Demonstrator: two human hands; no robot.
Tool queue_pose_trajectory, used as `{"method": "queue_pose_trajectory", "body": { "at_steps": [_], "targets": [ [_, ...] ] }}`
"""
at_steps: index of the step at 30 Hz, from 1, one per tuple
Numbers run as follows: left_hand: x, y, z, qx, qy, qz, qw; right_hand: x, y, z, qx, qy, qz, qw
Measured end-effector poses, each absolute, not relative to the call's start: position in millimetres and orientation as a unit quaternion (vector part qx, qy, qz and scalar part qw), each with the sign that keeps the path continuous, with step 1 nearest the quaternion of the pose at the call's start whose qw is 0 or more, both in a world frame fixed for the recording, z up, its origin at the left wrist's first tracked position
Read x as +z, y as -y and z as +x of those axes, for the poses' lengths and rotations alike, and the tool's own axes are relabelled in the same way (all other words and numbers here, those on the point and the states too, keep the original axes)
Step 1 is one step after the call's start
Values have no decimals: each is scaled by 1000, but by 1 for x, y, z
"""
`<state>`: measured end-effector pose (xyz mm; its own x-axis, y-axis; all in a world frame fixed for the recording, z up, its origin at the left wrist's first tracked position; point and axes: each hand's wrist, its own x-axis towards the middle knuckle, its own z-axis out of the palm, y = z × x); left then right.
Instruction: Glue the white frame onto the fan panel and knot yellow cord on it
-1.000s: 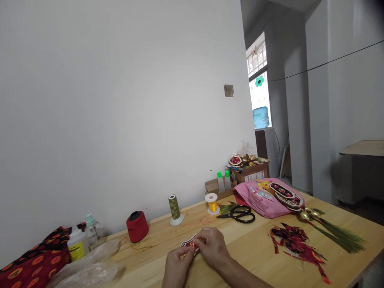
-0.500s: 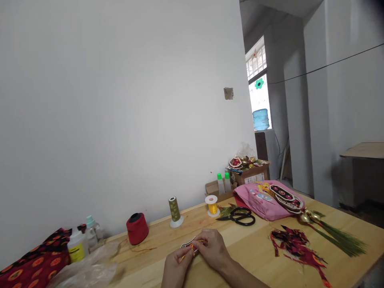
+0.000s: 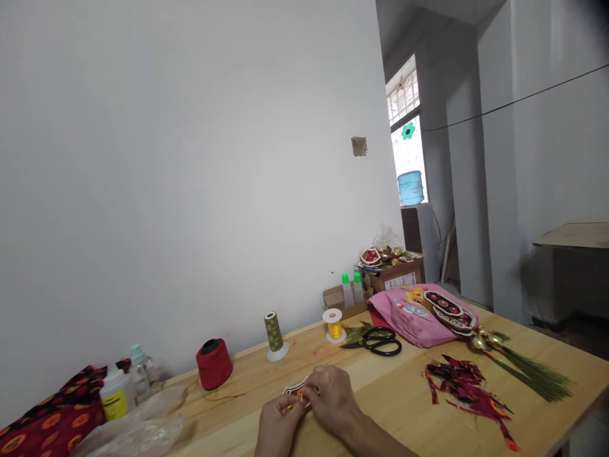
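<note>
Near the table's front, my left hand (image 3: pixel 280 424) and my right hand (image 3: pixel 333 397) meet with their fingertips pinched close together. Between them shows a bit of yellow cord (image 3: pixel 301 396), gripped at the fingertips of both hands. Just behind the fingers lies a dark red embroidered patch with a white rim (image 3: pixel 295 386), partly covered by my hands. How the cord runs through the patch is hidden by my fingers. A spool of the same yellow cord (image 3: pixel 334 329) stands farther back, beside black-handled scissors (image 3: pixel 380 343).
Red (image 3: pixel 214 365) and olive (image 3: pixel 274 333) thread cones stand at the back. Bottles (image 3: pixel 115 393), plastic film (image 3: pixel 137 428) and patterned cloth (image 3: pixel 57 419) are left. Fabric scraps (image 3: pixel 469 390), a pink cloth bundle (image 3: pixel 404 314) and green tassels (image 3: pixel 537 374) lie right, a cardboard box (image 3: pixel 394 276) behind.
My right hand has turned slightly, its fingers curling in closer to the left fingertips, and less yellow cord shows. The whole view has shifted a little.
</note>
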<state>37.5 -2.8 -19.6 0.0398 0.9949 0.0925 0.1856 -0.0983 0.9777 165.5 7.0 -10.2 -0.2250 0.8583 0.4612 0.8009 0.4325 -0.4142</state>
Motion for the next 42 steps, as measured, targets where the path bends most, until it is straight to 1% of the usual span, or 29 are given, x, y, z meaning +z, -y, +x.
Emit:
{"method": "queue_pose_trajectory", "body": {
  "at_steps": [11,20,23,28,34,42],
  "targets": [
    [-20,1,38,484,-513,575,415,-11,-6,165,22,785,-523,330],
    [-17,5,38,470,-534,581,397,-11,-5,167,2,795,-507,334],
    [-16,6,38,468,-525,590,397,-10,-5,167,8,786,-523,330],
    [-15,5,37,460,-546,601,360,-6,-4,170,0,794,-516,321],
    [-18,4,39,452,-568,585,362,-3,-2,176,1,812,-498,303],
    [-22,3,41,453,-580,566,372,-5,-5,178,25,806,-509,301]
  ]
}}
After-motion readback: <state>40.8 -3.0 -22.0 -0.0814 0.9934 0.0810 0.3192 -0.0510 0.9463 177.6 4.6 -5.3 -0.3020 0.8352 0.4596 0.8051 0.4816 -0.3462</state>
